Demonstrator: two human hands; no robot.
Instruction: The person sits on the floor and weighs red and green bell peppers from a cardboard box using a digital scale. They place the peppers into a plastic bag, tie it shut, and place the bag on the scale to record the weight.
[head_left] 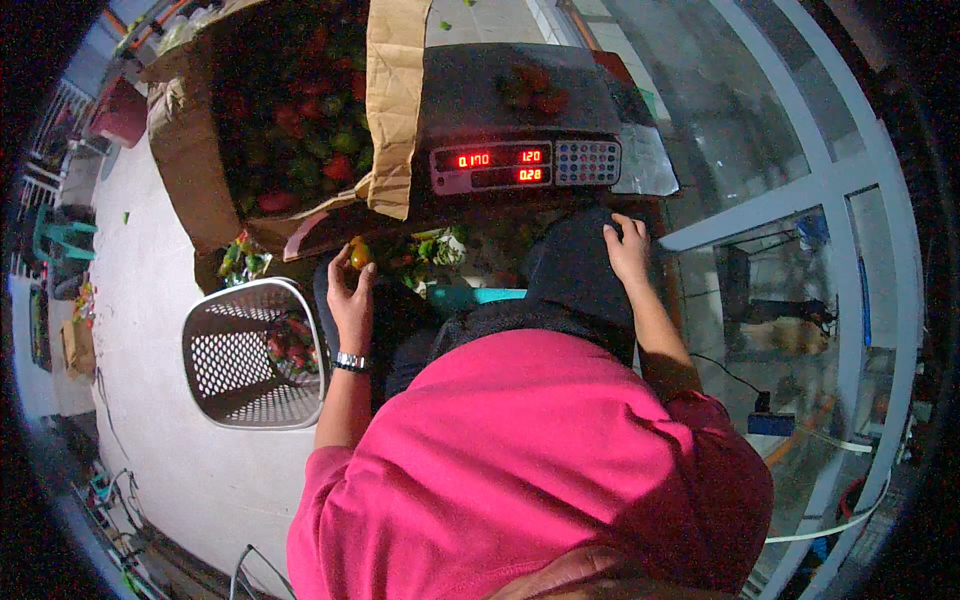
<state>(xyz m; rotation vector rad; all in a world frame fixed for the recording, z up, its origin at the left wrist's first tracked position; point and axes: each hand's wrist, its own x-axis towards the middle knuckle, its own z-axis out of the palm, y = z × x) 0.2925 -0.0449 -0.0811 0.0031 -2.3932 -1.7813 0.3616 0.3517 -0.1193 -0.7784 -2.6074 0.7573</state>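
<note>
My left hand (352, 288) is closed around a small orange-yellow pepper (359, 254), in front of the brown paper-lined box. A watch is on that wrist. My right hand (628, 249) lies on my right knee, fingers apart and holding nothing. Many red and green peppers (318, 130) fill the large brown paper-lined box (395, 110) at the far left, partly in shadow. To its right stands a digital scale (470, 182) with lit red digits and a keypad. A few reddish peppers (535, 90) sit on its dark platform.
A white slatted basket (222, 412) stands on the floor left of my leg, with some reddish peppers (291, 343) inside. Bagged greenish produce (243, 262) lies behind it. Glass panels with a grey frame (835, 190) border the right side. A teal edge (498, 295) shows between my legs.
</note>
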